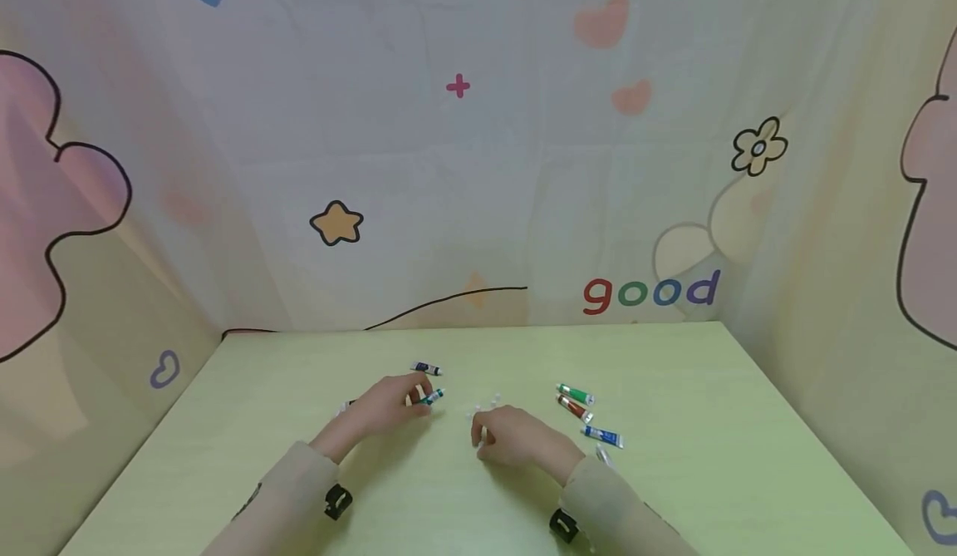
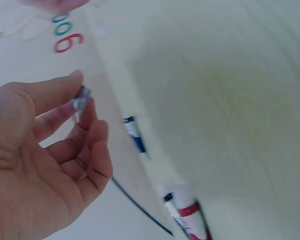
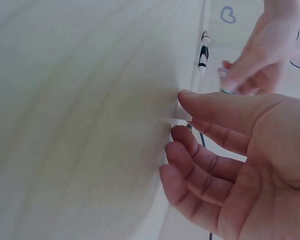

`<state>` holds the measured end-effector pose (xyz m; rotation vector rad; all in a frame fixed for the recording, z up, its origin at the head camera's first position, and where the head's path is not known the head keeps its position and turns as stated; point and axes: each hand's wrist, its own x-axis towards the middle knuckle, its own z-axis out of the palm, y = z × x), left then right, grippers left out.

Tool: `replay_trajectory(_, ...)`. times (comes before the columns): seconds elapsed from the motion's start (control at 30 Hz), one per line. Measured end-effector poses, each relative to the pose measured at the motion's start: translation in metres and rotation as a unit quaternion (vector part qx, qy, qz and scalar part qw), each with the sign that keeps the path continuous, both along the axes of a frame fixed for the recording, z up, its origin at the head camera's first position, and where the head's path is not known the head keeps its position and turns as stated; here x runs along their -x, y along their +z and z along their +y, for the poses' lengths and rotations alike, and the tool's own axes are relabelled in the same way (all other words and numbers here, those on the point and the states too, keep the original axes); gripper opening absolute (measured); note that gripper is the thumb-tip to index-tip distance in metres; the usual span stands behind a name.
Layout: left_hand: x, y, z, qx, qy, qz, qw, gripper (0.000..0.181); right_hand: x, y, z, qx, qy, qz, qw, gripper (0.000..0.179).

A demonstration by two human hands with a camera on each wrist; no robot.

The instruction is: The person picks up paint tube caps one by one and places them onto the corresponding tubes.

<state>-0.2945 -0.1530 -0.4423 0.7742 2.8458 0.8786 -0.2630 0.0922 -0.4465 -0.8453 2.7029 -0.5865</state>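
My left hand (image 1: 392, 405) pinches a small teal paint tube (image 1: 431, 396) between thumb and fingertips, above the tabletop. The same hand (image 2: 50, 145) shows in the left wrist view with the tube (image 2: 82, 99) blurred at its fingertips. Low over the table, my right hand (image 1: 516, 437) has its thumb and index finger around a small white cap (image 3: 183, 111), mostly hidden in the head view. Several small white caps (image 1: 494, 404) lie just beyond the right hand. A dark-labelled paint tube (image 1: 426, 368) lies behind the left hand.
Right of the right hand lie a green tube (image 1: 575, 394), a red-brown tube (image 1: 574, 408), a blue tube (image 1: 602, 436) and a silvery tube (image 1: 604, 455) partly behind the sleeve. A red-and-white tube (image 2: 190, 212) lies near the left hand. A printed curtain (image 1: 463, 165) encloses the table.
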Motion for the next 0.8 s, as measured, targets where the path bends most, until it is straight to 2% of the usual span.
replay_trajectory(0.23, -0.018, 0.025, -0.004, -0.115, 0.012, 0.010, 0.9932, 0.021, 0.003, 0.002, 0.008, 0.041, 0.005, -0.012, 0.9991, 0.012)
replay_trajectory(0.43, -0.036, 0.041, -0.007, -0.164, 0.026, 0.018, 0.9860, 0.021, 0.006, 0.019, 0.015, 0.125, -0.007, 0.006, 0.9921, 0.008)
replay_trajectory(0.57, -0.043, 0.047, -0.008, -0.171, 0.025, 0.020, 0.9847, 0.023, 0.002, 0.036, 0.021, 0.184, -0.027, 0.027, 0.9822, 0.004)
replay_trajectory(0.7, -0.047, 0.053, -0.005, -0.173, 0.022, 0.024, 0.9844, 0.022, -0.003, 0.054, 0.027, 0.245, -0.047, 0.051, 0.9671, 0.008)
replay_trajectory(0.8, -0.051, 0.058, -0.002, -0.177, 0.028, 0.030, 0.9833, 0.020, -0.005, 0.065, 0.031, 0.292, -0.059, 0.040, 0.9537, 0.013)
